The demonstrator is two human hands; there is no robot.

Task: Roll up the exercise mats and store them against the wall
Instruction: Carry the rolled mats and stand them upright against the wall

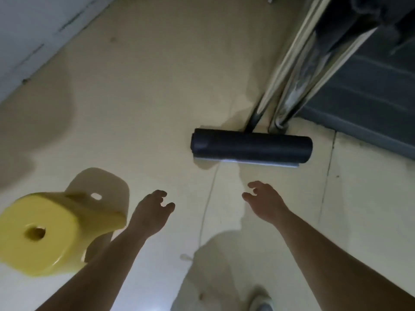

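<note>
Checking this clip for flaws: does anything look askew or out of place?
The rolled mat lies on the floor with its pale loose end sticking out beneath, so the roll is not tight. Both hands are open, off it.

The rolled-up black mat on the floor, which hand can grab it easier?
Probably the right hand: it hovers open just below the black mat, facing the roll's middle. The left hand is also open but sits off past the mat's left end, beside the yellow stool.

Looks like home interior — pale tiled floor [157,97], white wall [33,30] at left, yellow plastic stool [45,232], metal door frame [292,75] at right.
</note>
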